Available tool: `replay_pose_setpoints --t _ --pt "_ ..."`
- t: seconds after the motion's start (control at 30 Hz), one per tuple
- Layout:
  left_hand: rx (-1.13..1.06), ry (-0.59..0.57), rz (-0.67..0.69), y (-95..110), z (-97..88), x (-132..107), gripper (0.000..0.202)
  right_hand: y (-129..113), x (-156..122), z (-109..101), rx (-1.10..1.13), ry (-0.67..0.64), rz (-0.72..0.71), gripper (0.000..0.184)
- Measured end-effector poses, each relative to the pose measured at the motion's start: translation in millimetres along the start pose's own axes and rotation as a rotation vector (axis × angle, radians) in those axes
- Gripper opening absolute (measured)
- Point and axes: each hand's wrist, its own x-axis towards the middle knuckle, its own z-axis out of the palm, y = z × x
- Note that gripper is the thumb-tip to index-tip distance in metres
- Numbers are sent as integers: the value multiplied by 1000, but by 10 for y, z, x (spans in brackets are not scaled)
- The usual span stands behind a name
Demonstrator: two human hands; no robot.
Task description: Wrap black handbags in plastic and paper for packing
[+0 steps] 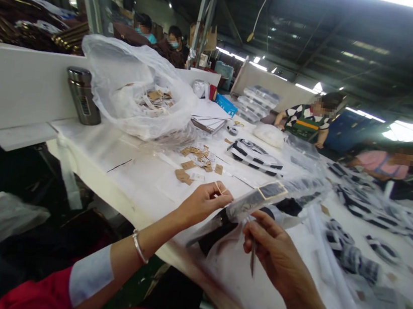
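Note:
My left hand (206, 200) is closed in a pinch near the end of a clear plastic bag (249, 200). A thin cream-coloured strip (220, 188) shows at its fingers, too small to name. My right hand (274, 247) is closed around a slim pointed metal tool (252, 258), tip downward; its upper part is hidden in the fingers. Those fingers are also close against the bag, which has a dark panel with a pale border (272, 190). Beneath the bag, black material (215, 231) lies at the table edge. Small brown cardboard tags (186, 176) are scattered beyond my left hand.
A large translucent bag (132, 109) with more tags stands on the white table (140, 166), near a metal flask (83, 97). Black-and-white checked items (255, 157) lie further back and along the right. Several people work beyond, one in a checked top (308, 119).

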Motion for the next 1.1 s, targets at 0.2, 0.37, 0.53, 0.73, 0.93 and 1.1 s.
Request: replay_pose_setpoints --t 0.2,0.37,0.53,0.73,0.93,1.1 --pt "-679 38 -175 -41 144 -225 27 240 -165 190 71 152 -212 36" --pt "-827 186 -114 -79 225 -172 38 377 -194 230 184 114 -208 28" --pt "-842 286 -87 -159 291 -177 42 445 -222 168 191 -131 -77 43" --pt "-813 357 -100 -244 334 -235 35 464 -193 219 156 -158 -81 51" --pt "-782 349 -121 -229 292 -291 32 394 -172 357 -132 51 -305 26" --pt "-670 299 -109 -181 228 -420 29 290 -220 465 -639 270 -541 37"
